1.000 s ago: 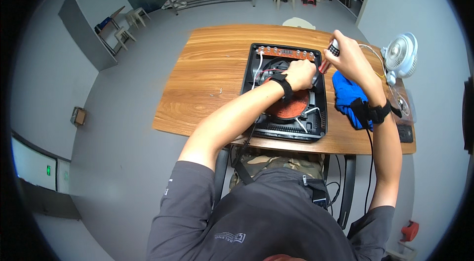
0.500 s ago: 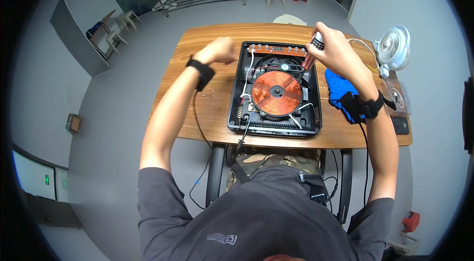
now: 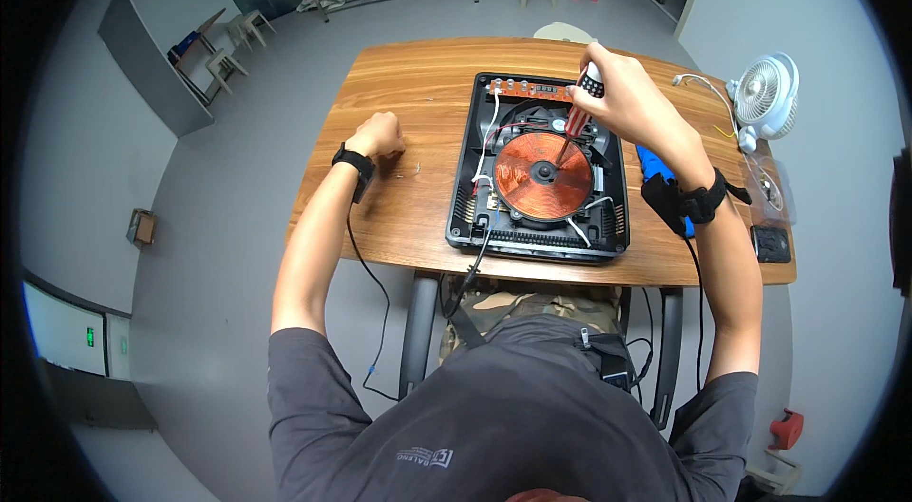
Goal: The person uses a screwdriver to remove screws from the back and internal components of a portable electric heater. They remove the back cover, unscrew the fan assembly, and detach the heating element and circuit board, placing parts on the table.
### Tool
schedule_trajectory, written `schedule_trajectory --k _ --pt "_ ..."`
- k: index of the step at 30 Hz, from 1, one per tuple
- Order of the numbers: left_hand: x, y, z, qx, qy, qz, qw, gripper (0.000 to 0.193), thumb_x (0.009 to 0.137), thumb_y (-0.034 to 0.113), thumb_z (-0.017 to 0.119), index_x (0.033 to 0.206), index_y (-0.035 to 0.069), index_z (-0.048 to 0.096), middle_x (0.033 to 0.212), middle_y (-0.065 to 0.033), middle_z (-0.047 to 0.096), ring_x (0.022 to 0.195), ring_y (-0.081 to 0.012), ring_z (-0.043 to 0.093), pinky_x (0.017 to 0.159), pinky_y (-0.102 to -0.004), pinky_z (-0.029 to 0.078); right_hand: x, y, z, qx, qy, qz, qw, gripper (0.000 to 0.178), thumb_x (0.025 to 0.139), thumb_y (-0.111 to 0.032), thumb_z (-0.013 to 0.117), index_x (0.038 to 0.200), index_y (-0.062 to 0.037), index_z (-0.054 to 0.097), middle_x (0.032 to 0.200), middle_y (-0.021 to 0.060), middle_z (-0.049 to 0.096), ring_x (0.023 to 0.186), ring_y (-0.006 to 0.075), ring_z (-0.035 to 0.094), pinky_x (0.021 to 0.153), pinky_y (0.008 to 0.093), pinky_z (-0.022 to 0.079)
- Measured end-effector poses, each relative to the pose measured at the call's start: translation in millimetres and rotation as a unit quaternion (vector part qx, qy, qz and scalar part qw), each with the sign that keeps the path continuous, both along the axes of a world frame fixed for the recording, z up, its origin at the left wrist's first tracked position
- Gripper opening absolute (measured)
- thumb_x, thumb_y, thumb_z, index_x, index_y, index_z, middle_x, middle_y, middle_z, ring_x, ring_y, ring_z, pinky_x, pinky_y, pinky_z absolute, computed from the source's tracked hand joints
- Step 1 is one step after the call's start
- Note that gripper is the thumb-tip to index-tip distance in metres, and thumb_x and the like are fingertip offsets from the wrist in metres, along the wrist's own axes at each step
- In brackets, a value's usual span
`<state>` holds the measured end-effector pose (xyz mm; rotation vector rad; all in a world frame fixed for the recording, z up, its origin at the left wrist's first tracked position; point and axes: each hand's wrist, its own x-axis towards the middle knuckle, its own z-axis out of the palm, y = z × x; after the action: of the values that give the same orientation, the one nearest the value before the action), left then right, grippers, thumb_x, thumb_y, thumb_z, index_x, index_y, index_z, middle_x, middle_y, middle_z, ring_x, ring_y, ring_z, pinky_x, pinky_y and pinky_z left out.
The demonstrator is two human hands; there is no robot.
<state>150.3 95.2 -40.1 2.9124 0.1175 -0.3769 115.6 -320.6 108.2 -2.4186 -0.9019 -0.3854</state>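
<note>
Screwdriver (image 3: 575,126): probably stiff; hold its handle.
Right hand (image 3: 608,92): your fingers clasp it.
Left hand (image 3: 378,134), centre-left: fingertips hidden, can't tell.

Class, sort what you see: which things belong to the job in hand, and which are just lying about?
In the job:
red-and-white-handled metal screwdriver, in the right hand
open black rectangular plastic housing
round copper-coloured coil inside it

Apparently just lying about:
round-headed white plastic fan
crumpled blue cloth
flat black rectangular object
</note>
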Motion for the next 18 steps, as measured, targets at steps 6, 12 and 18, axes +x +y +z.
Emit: schedule_trajectory --k 6,12,18 --pt "-9 9 -10 -0.074 -0.047 -0.005 0.996 0.022 0.086 0.02 0.075 0.08 -0.001 0.074 0.07 -0.0133 0.073 0.067 -0.0239 0.071 0.067 -0.0365 0.056 -1 -1 -4 -0.003 0.013 -0.007 1.0 0.034 0.087 -0.022 0.07 0.096 0.0067 0.054 0.084 0.0288 0.065 0.084 0.0464 0.065 0.076 0.0481 0.052" --pt "-50 -2 4 -0.023 -0.005 0.007 1.0 0.043 0.096 0.042 0.068 0.097 -0.001 0.072 0.088 -0.0242 0.073 0.082 -0.0349 0.073 0.077 -0.0447 0.058 2 -3 -5 -0.007 0.01 -0.007 1.0 0.034 0.087 -0.022 0.07 0.096 0.0066 0.054 0.084 0.0291 0.065 0.084 0.0472 0.064 0.076 0.049 0.052" --pt "-63 -29 15 -0.046 0.046 -0.055 0.996 0.037 0.097 0.037 0.066 0.107 0.001 0.061 0.096 -0.0212 0.072 0.084 -0.0349 0.072 0.077 -0.0445 0.057 5 14 1 -0.022 0.017 0.018 0.999 0.036 0.088 -0.024 0.068 0.097 0.0069 0.053 0.087 0.0299 0.065 0.085 0.0464 0.065 0.078 0.0499 0.052"
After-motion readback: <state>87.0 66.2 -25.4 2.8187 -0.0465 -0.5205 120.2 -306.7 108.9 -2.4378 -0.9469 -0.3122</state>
